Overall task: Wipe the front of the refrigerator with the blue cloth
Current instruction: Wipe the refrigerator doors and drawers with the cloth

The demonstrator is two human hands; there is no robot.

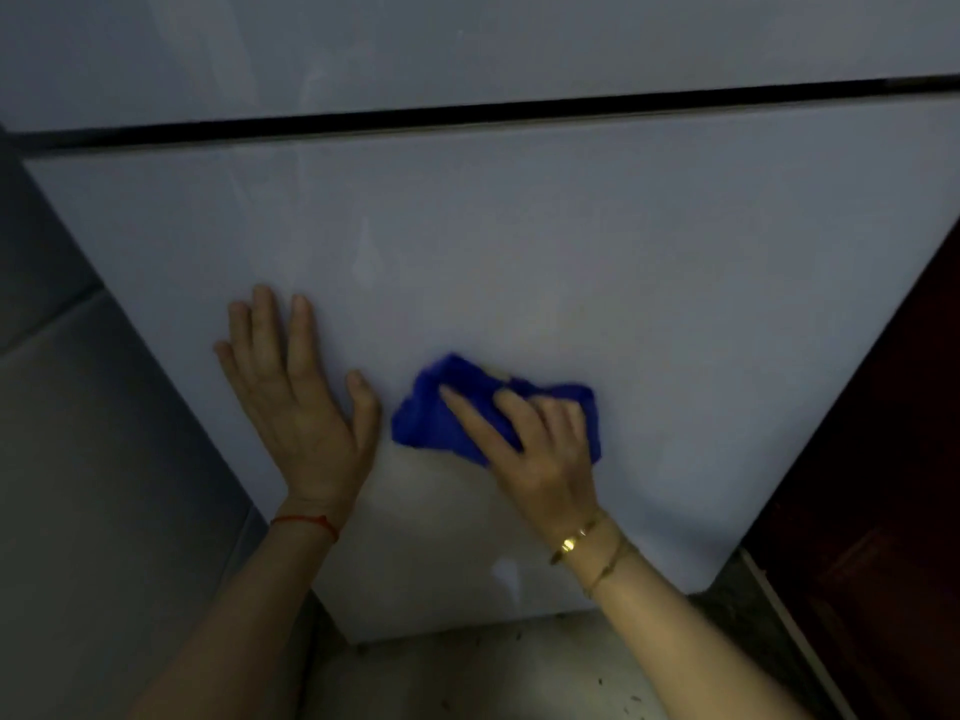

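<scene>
Pressing the blue cloth [441, 413] against the refrigerator [519, 241], right hand [540, 449] clutches it; left hand [301, 402] lies flat, fingers spread.

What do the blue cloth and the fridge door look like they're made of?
The blue cloth looks like soft, fuzzy fabric, perhaps microfibre: it bunches into folds under the right hand. The refrigerator door looks like smooth painted metal or plastic with a slight sheen; faint smears and soft reflections show on it. The dim light leaves the exact material open.

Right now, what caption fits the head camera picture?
Right hand presses the blue cloth on the refrigerator's lower door; left hand lies flat beside it.
</scene>
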